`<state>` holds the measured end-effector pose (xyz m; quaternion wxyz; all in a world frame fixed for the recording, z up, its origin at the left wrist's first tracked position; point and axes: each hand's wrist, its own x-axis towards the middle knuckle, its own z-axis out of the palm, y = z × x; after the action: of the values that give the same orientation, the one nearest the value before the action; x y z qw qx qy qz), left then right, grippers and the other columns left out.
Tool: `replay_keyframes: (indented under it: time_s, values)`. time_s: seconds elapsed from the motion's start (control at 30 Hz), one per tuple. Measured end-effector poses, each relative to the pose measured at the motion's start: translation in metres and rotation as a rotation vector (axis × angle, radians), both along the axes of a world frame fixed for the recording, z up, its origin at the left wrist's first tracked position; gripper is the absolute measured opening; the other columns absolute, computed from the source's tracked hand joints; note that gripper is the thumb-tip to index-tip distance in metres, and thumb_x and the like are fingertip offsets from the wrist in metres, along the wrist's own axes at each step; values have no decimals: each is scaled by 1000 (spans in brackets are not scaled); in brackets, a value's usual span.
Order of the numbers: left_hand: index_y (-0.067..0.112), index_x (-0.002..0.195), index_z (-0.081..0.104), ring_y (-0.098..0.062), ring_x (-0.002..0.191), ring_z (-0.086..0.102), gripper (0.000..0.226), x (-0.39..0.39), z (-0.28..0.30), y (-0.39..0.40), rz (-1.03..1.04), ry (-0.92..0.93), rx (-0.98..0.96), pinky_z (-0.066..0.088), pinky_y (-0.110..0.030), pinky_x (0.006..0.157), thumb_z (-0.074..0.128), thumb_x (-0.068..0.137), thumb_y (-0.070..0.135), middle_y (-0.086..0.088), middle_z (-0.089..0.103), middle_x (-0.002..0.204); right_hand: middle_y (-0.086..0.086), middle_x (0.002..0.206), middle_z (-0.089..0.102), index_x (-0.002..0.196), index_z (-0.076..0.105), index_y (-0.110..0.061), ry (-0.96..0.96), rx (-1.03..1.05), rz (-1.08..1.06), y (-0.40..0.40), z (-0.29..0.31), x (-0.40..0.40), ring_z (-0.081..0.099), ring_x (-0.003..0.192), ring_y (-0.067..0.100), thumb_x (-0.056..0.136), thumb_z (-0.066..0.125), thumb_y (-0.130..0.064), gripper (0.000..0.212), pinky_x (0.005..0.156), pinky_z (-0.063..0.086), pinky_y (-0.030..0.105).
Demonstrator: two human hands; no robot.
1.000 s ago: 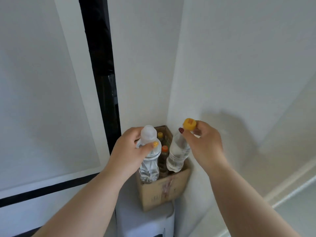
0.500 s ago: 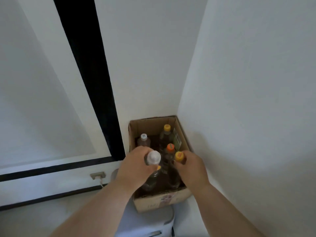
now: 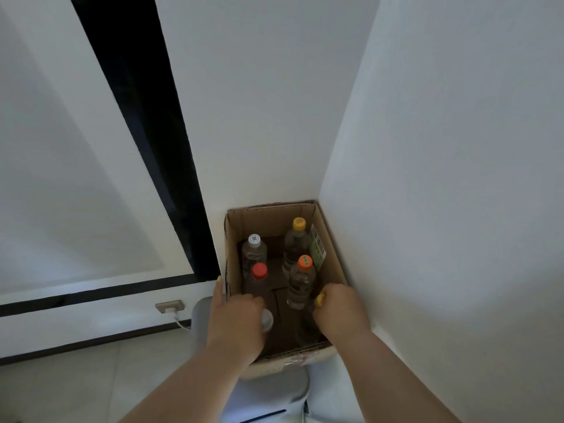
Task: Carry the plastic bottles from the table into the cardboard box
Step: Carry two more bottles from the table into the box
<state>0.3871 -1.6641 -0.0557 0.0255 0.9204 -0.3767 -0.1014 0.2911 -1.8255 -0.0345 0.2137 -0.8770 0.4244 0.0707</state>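
An open cardboard box (image 3: 331, 239) stands in the wall corner on a grey-white appliance. Both my hands reach into its near end. My left hand (image 3: 236, 323) grips a clear bottle with a white cap (image 3: 267, 320), lowered inside the box. My right hand (image 3: 340, 312) holds a clear bottle by its yellow cap (image 3: 319, 300), also down in the box. Further back stand several upright bottles: a red-capped one (image 3: 259, 271), an orange-capped one (image 3: 304, 264), a yellow-capped one (image 3: 299, 224) and a white-capped one (image 3: 254, 240).
White walls close in behind and to the right of the box. A black-framed glass panel (image 3: 146, 117) runs along the left. A wall socket with a white cable (image 3: 171, 307) sits low on the left. The appliance top (image 3: 274, 389) juts out under the box.
Both hands have lowered their bottles from above the rim down into the box. The view has tilted down, so the box interior and a red-capped bottle now show.
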Motion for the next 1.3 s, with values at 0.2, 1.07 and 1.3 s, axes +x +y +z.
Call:
replay_keyframes:
  time_s: [0.2, 1.07, 1.3]
  values:
    - [35, 94, 57, -17, 109, 59, 15, 1, -1, -3, -12, 8, 44, -9, -54, 115, 62, 80, 37, 12, 68, 96, 2, 97, 70, 95, 65, -21, 56, 6, 60, 1, 1, 0, 67, 90, 25, 84, 64, -21, 11, 65, 43, 26]
    - [39, 119, 60, -14, 125, 55, 39, 3, 17, 12, -47, 126, -85, 0, -54, 119, 67, 81, 41, 14, 66, 124, 6, 99, 71, 103, 71, -16, 248, -42, 247, 7, 8, 1, 69, 90, 26, 86, 59, -6, 23, 63, 47, 29]
    - [40, 135, 51, -13, 134, 50, 53, 7, 18, 14, 23, 128, -186, 3, -52, 121, 68, 84, 41, 15, 60, 138, 1, 104, 70, 105, 67, -23, 149, 14, 248, 11, 7, -4, 67, 93, 24, 83, 63, -20, 22, 70, 54, 30]
